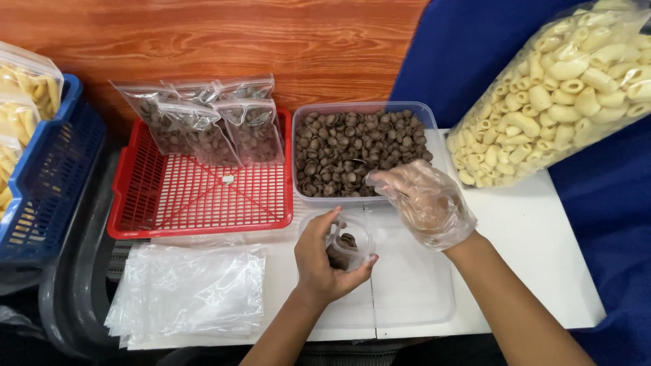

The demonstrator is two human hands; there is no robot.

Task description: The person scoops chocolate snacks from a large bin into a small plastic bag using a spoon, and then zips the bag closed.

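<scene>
We see three small clear plastic pouches (pixel 207 125) filled with dark brown shell-shaped pieces, leaning in a row against the far wall of a red plastic mesh tray (pixel 135 203). The tray sits at the far left of the white table (pixel 542 257). Just right of it stands a clear rectangular plastic tub (pixel 302 112) heaped with the same brown shells (pixel 352 152). A large clear bag of pale tube pasta (pixel 563 88) leans in over the table's far right corner, against blue cloth (pixel 475 54). A blue plastic crate (pixel 47 176) beyond the left edge holds more bags of yellow pasta (pixel 24 85).

At the near left corner lies a stack of flat, empty clear bags (pixel 190 291), glossy and crinkled. A clear lid or shallow tray (pixel 413 285) lies flat near the front edge.

Our bare left hand (pixel 322 261) curls its fingers around the mouth of a small clear pouch (pixel 349 244), holding it open just in front of the tub; a few brown shells lie inside. Our right hand (pixel 424 203), in a thin transparent plastic glove, hovers at the tub's near rim, fingers bunched together; whether they pinch any shells we cannot tell.
</scene>
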